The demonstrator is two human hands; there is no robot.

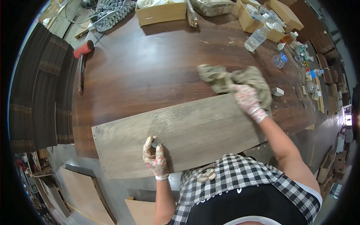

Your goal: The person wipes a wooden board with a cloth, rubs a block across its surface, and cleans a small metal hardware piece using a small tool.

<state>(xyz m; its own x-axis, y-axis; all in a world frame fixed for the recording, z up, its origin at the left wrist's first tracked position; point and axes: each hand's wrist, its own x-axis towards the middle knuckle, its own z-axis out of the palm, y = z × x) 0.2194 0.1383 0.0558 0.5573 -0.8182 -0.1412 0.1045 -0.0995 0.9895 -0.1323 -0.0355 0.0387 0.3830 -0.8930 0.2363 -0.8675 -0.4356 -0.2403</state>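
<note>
A long grey wood-grain board lies at a slant across the near side of the table, its near edge close to my body. My left hand, in a patterned glove, is above the board's near left part. Its thumb and fingers are closed around a small round greyish object, whose kind I cannot make out. My right hand, gloved too, reaches to the board's far right corner and grips a crumpled olive-brown rag. The rag spreads over the corner and onto the table beyond, slightly blurred.
The dark brown table carries a red-headed mallet at far left. Cardboard boxes stand along the back. A clear bottle, several smaller bottles and a small white block sit to the right. Stacked cardboard rises at left.
</note>
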